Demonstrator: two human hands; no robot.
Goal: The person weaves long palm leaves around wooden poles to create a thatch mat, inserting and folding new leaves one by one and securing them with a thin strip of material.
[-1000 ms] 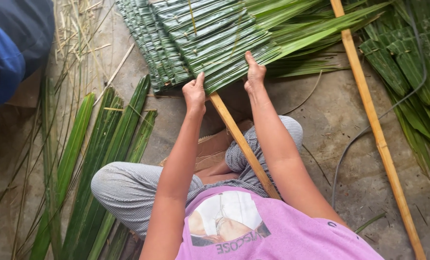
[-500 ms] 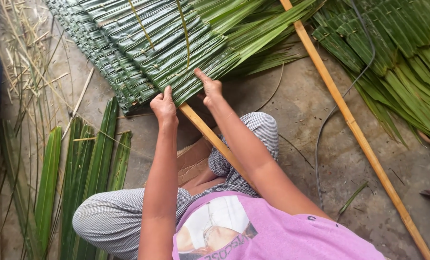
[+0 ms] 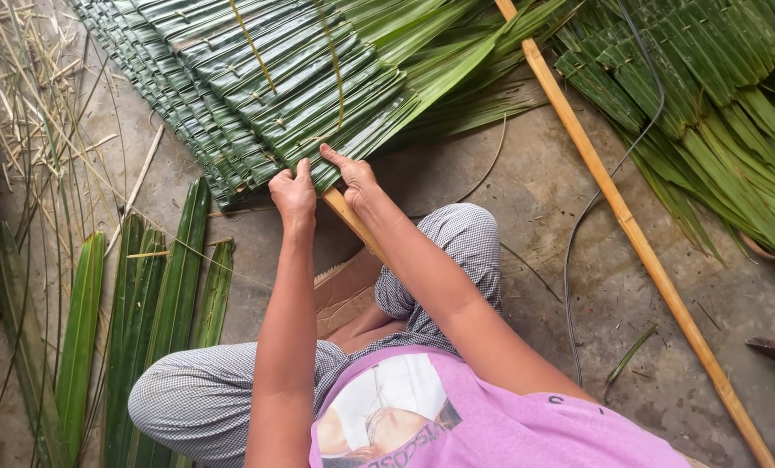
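A panel of folded green palm leaves (image 3: 266, 78) lies on the concrete floor, stitched onto a pale bamboo stick (image 3: 346, 217) that runs toward my lap. My left hand (image 3: 293, 193) grips the near edge of the last folded leaf. My right hand (image 3: 353, 178) sits right beside it, fingers pressing on the same leaf edge just above the stick. Both hands are close together at the panel's near corner.
Loose long palm leaves (image 3: 158, 303) lie on the floor at the left, with dry straw behind them. A second bamboo pole (image 3: 630, 225) runs diagonally at the right, beside another leaf panel (image 3: 708, 78) and a thin dark cord (image 3: 578, 234).
My right hand has slid left along the leaf edge, closer to my left hand. The view has shifted, so the panel sits further left and lower in frame.
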